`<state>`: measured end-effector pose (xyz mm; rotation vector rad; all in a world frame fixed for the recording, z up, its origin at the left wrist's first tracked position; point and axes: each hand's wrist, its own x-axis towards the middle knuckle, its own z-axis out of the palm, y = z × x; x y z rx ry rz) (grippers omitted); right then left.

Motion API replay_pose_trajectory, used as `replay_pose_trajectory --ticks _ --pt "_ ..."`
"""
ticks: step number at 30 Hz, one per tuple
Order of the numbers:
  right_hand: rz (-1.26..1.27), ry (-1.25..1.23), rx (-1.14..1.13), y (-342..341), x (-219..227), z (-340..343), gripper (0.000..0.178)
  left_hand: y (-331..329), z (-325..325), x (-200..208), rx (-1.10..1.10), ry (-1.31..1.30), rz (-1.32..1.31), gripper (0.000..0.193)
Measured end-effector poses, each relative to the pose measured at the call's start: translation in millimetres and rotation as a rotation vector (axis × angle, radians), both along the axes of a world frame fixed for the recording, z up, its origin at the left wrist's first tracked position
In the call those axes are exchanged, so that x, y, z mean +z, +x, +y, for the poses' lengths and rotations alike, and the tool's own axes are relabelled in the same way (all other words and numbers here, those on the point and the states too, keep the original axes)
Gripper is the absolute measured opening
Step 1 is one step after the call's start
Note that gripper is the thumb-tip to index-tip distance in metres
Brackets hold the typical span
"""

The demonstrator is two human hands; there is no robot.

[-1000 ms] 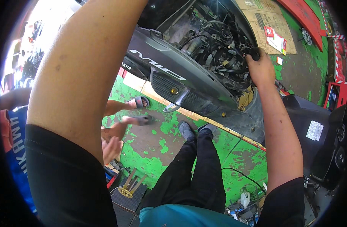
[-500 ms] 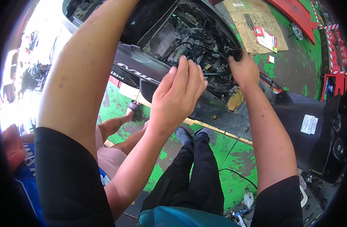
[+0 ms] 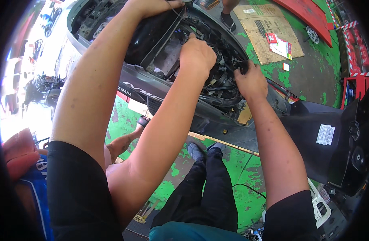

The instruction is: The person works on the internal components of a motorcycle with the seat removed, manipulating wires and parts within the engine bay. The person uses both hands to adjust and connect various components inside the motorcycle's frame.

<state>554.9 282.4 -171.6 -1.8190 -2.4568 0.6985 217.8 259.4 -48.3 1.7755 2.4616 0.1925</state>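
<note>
A scooter with grey-and-black side panels lies across the upper view, its engine bay uncovered. At the top edge, my left hand grips the rim of a glossy black storage box; part of that hand is cut off. My right hand is closed around a small black part at the bay's right side, its exact kind hidden by my fingers. Between my arms, a co-worker's hand reaches into the bay, index finger stretched toward the cables.
Flattened cardboard with a red-and-white package lies on the green floor beyond the scooter. A black front panel extends right. The co-worker's bare leg is at lower left. Another person's foot stands at the top.
The co-worker's hand has moved up and forward, from above the side panel into the engine bay. My left hand has come into view. My right hand keeps its hold on the black part.
</note>
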Motion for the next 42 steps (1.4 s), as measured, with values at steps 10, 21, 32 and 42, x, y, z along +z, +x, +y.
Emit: replay_pose_trajectory --ticks 10,21,32,42 --pt "0.020 0.012 -0.015 0.2 4.3 -2.2 0.056 -5.3 -8.1 19.8 -0.370 0.219 0.038 0.053" --pt "0.020 0.000 -0.020 2.3 5.4 2.2 0.052 67.6 -20.3 -1.3 -0.385 0.044 0.115 0.040" --pt "0.081 0.001 -0.007 6.2 -2.6 4.4 0.049 118.3 -30.9 -39.2 -0.042 0.085 -0.170 0.038" --pt "0.081 0.029 -0.018 8.6 -3.7 5.9 0.045 95.6 -56.4 -87.9 0.176 0.001 -0.769 0.064"
